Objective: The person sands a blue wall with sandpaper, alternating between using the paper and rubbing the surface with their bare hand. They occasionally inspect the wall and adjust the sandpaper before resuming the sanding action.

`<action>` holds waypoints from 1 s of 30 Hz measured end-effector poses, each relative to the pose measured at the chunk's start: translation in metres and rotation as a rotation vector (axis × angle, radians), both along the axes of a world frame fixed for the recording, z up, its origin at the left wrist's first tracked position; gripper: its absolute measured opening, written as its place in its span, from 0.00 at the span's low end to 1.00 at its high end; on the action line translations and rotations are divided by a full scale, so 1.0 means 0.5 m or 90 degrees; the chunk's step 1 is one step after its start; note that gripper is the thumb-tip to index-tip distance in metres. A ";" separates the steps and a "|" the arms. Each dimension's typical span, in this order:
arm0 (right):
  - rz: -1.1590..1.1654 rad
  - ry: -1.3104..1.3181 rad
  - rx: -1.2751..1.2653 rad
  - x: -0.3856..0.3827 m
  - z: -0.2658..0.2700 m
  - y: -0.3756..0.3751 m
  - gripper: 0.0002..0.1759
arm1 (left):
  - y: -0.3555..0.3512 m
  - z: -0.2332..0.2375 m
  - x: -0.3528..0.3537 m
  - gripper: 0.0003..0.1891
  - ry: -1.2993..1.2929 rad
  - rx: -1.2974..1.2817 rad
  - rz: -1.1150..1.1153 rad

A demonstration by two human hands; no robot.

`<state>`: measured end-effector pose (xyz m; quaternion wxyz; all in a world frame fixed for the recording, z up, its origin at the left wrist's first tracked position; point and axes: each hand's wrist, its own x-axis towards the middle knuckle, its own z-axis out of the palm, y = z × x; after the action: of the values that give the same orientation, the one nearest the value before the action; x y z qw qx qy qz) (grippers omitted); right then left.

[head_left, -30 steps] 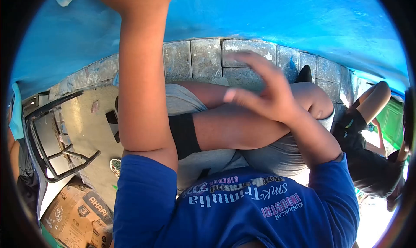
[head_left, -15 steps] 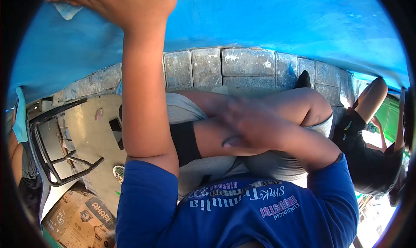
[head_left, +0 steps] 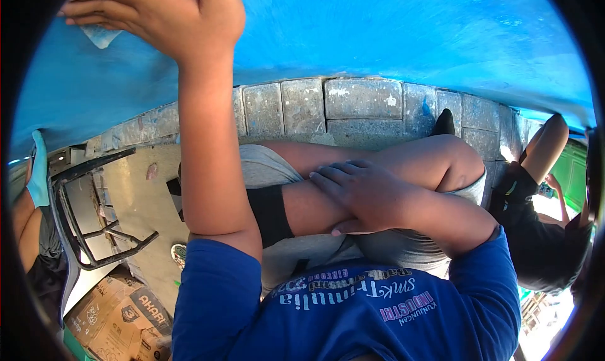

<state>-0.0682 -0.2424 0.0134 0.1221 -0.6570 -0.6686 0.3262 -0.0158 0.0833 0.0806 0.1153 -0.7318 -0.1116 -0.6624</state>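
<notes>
My left hand (head_left: 151,20) is raised at the upper left, its fingers stretched flat over a small pale sheet (head_left: 103,36) against the blue surface (head_left: 353,33). Part of the sheet lies hidden beneath the fingers. My right hand (head_left: 362,194) rests on my crossed leg (head_left: 315,203), fingers lying flat and holding nothing. A black band (head_left: 271,215) goes around that leg.
Grey paving blocks (head_left: 362,99) border the blue surface. At the left are a black metal frame (head_left: 94,260), a cardboard box (head_left: 120,320) and part of a person (head_left: 25,228). Another person in black (head_left: 535,235) sits at the right, near a green panel (head_left: 570,172).
My left hand and the pale sheet have shifted slightly down in view. My right hand, blurred before over the leg, now shows sharply with its fingers resting there.
</notes>
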 end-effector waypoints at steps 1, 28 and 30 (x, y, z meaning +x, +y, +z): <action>-0.001 -0.001 0.002 0.001 0.001 0.001 0.52 | -0.007 0.003 -0.004 0.47 0.014 -0.003 -0.007; 0.007 0.094 -0.066 0.018 0.033 0.016 0.51 | -0.101 -0.024 0.031 0.53 0.018 -0.134 -0.190; 0.013 0.104 -0.091 0.024 0.036 0.016 0.51 | -0.141 -0.029 0.033 0.53 0.045 -0.135 -0.190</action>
<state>-0.0560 -0.2342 0.0313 0.1256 -0.6282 -0.6381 0.4272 0.0006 0.0128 0.0658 -0.0582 -0.7708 -0.0669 -0.6308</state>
